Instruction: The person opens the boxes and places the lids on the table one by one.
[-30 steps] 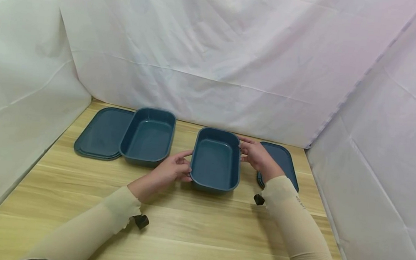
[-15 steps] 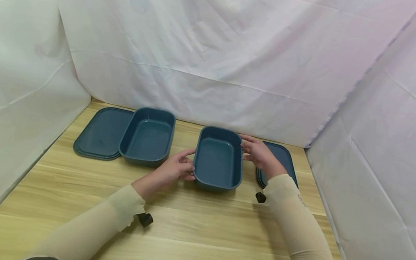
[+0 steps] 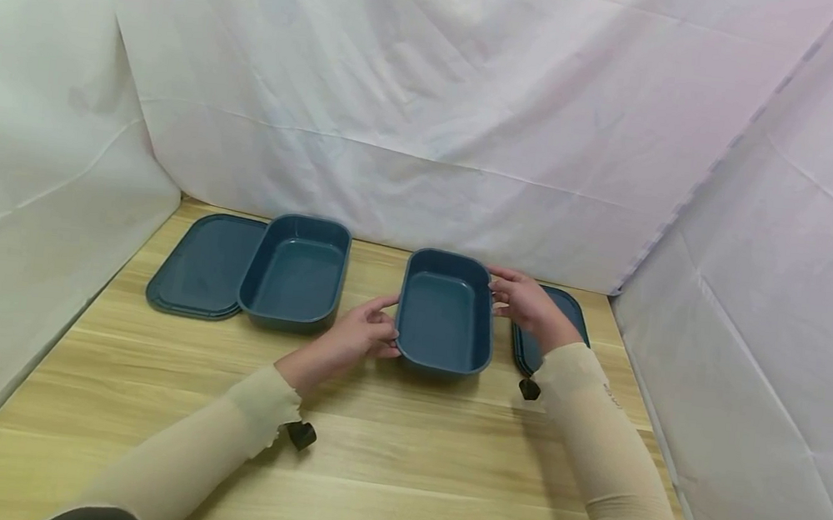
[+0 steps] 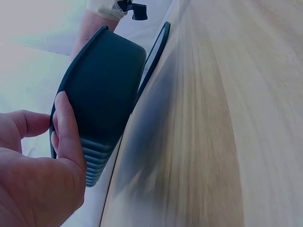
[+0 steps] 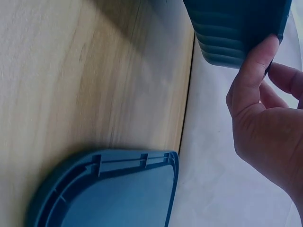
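Note:
A dark teal rectangular food container hangs slightly above the table, its opening facing up and no contents visible inside. My left hand pinches its left rim; in the left wrist view the thumb lies on the inner side and the fingers outside against the wall. The opposite rim is pinched by my right hand, near the far corner. Beneath the right hand and wrist lies a matching lid, partly hidden by the arm. Its ridged edge shows in the right wrist view.
A second teal container stands to the left, overlapping the edge of another lid that lies flat. The wooden table is bounded by white cloth at the back and both sides.
Both hands have carried the container a short way to the right and slightly back, nearer the right lid. The left container and its lid have stayed in place.

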A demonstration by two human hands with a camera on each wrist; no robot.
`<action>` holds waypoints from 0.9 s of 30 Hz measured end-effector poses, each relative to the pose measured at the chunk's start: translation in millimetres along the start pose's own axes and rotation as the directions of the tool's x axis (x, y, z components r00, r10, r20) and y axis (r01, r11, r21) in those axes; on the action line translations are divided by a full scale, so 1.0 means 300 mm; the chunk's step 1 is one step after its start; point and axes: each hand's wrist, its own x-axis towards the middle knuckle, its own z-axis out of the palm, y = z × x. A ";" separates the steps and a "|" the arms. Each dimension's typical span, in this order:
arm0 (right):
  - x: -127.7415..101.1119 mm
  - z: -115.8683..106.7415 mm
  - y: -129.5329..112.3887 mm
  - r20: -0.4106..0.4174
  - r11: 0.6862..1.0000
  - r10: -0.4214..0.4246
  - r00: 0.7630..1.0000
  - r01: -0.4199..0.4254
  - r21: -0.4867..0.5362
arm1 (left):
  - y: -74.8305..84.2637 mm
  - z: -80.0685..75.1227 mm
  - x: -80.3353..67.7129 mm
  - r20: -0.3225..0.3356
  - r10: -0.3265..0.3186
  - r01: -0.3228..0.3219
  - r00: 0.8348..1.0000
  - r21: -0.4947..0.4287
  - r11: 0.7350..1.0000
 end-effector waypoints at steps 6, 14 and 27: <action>-0.001 -0.012 -0.009 -0.012 1.000 -0.004 1.000 0.004 -0.027 | 0.002 0.014 0.016 0.000 -0.005 0.005 1.000 -0.023 1.000; 0.014 -0.041 0.000 -0.043 0.997 -0.013 0.999 0.010 -0.073 | -0.009 0.035 0.045 -0.026 -0.010 0.009 1.000 -0.052 0.999; 0.003 -0.071 -0.003 -0.063 0.996 -0.005 0.998 0.000 -0.086 | -0.010 0.078 0.067 -0.055 -0.007 0.004 0.998 -0.067 0.998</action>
